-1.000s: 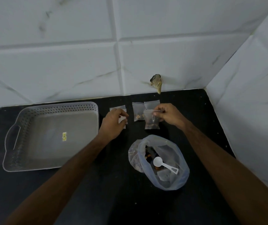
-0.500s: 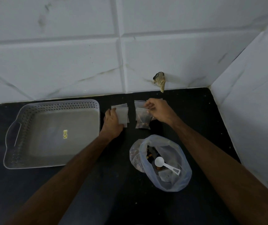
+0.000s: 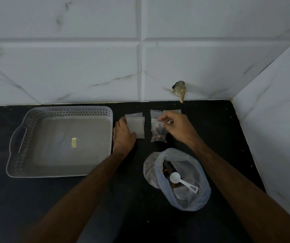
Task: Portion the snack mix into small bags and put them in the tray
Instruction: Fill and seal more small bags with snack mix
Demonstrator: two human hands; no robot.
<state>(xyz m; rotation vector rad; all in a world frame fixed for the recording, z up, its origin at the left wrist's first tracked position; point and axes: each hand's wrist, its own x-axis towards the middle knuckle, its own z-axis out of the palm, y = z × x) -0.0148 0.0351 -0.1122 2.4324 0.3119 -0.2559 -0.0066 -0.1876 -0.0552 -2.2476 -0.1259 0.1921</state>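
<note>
A grey perforated tray (image 3: 17,148) sits at the left of the black counter, with only a small yellow sticker inside. My left hand (image 3: 123,135) holds a small stack of flat clear bags (image 3: 136,125) by its left edge, just right of the tray. My right hand (image 3: 177,127) pinches the top of a small bag of snack mix (image 3: 158,133) that lies on the counter over other small bags (image 3: 155,114). In front of them sits a big open plastic bag of snack mix (image 3: 193,195) with a white scoop (image 3: 181,180) lying in it.
The white tiled wall runs along the back and down the right side, forming a corner. A crumpled yellowish scrap (image 3: 180,90) sticks to the back wall above the small bags. The black counter (image 3: 105,207) stretches toward the front.
My left hand slid onto the left edge of the empty bags. My right hand carried the filled bag down onto the bags at the back, still pinching its top.
</note>
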